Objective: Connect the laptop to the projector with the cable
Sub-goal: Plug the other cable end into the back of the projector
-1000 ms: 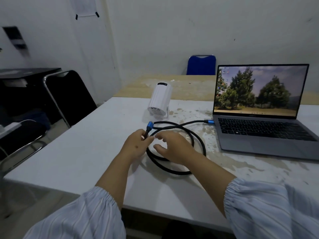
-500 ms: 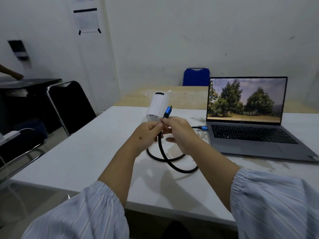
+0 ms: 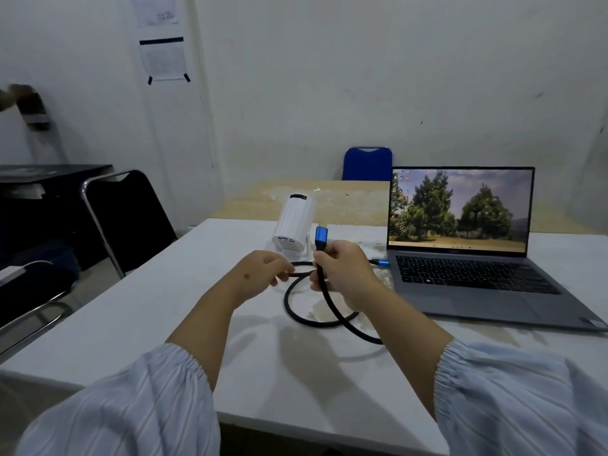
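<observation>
Head view: right hand (image 3: 345, 274) grips cable (image 3: 324, 301); left hand (image 3: 260, 274) pinches loop; projector (image 3: 293, 227) just beyond.

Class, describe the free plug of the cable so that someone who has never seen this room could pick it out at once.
Start at the open laptop on the white table and look left to the small white projector. Just in front of it, the right hand holds a black cable upright. The free plug is its blue metal tip pointing up, unlike the other blue plug, which sits at the laptop's left edge.
</observation>
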The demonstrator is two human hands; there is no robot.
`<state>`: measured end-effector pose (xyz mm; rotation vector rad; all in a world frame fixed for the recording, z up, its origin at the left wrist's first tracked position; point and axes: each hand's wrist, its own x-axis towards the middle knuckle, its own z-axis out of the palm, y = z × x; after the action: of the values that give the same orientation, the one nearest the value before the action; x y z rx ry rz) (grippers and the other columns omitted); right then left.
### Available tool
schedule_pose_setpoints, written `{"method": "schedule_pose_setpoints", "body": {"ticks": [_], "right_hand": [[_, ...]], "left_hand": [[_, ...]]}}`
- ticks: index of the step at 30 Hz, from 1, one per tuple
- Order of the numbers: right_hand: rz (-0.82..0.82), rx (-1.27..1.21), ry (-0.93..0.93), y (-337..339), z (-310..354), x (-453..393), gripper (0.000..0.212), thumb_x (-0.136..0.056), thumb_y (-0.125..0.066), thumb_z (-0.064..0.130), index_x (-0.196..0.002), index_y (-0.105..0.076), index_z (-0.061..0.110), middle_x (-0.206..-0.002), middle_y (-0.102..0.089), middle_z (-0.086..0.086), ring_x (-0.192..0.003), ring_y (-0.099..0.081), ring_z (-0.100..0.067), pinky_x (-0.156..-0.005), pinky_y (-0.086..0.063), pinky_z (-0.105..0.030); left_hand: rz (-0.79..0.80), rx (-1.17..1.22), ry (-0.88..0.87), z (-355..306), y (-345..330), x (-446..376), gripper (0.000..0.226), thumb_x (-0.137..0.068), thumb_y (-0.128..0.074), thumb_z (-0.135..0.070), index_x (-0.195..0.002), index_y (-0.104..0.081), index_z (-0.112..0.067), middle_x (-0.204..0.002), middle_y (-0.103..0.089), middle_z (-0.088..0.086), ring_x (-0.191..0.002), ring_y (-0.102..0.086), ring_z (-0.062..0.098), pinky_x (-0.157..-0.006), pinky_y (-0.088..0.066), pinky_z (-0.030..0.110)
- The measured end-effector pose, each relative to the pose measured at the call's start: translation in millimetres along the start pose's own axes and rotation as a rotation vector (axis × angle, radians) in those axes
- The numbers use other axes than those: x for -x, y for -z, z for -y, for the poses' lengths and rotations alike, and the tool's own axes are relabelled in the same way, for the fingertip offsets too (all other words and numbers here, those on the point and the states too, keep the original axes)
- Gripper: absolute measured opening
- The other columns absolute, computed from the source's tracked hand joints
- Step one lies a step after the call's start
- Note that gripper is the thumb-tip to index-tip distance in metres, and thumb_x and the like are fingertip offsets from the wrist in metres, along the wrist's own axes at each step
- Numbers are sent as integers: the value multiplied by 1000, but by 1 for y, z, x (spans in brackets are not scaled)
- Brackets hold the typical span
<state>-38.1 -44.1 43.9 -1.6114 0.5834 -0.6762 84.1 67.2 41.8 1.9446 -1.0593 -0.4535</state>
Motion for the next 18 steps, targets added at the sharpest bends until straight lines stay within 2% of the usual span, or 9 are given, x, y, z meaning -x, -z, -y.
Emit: {"method": "schedule_pose_setpoints", "body": {"ticks": [3,7,9,12,15,18], "right_hand": [[-7,-18,-38,-2,-10,-10,17,-88,-51,5,-72,-56,10,-63,-57,-10,-44,-60,-13,-45,-58,-29],[15,-6,-60,-10,-21,-30,9,-87,-53,7,-86,-54,15,-70,-56,-8,-44,-62,-12,-43,-53,-26],[5,0,-79,-13,-25,-41,13,-87,-52,7,-95,-52,16,-72,-55,-8,-45,-62,-12,-42,-53,-25],[-13,18,-106,-17,-33,-56,15,-87,-51,6,-96,-51,17,-72,-56,-7,-47,-62,-13,-46,-58,-30],[-24,49,-127,-22,-41,-70,14,-86,-52,7,-98,-50,16,-72,-56,-6,-51,-63,-16,-53,-59,-35],[-31,81,-124,-26,-46,-84,13,-86,-51,8,-97,-51,14,-79,-58,-8,-53,-63,-19,-57,-59,-38]], "left_hand": [[-103,8,-22,6,5,-20,16,-84,-52,-17,-87,-68,-17,-83,-63,-1,-74,-54,11,-63,-41,21],[-209,-18,-34,17,7,-50,18,-86,-53,-15,-98,-66,-15,-98,-62,4,-87,-54,15,-75,-40,26],[-243,-37,-41,23,7,-65,20,-87,-53,-16,-102,-65,-13,-107,-62,7,-92,-52,18,-81,-40,29],[-276,-56,-42,31,4,-89,24,-86,-52,-17,-108,-63,-13,-118,-56,9,-97,-53,22,-82,-42,32],[-308,-67,-9,35,1,-113,29,-86,-53,-20,-114,-59,-15,-129,-47,12,-111,-50,27,-89,-44,36],[-309,-69,12,38,-1,-136,40,-84,-57,-23,-123,-51,-15,-136,-43,15,-120,-45,31,-93,-40,39]]}}
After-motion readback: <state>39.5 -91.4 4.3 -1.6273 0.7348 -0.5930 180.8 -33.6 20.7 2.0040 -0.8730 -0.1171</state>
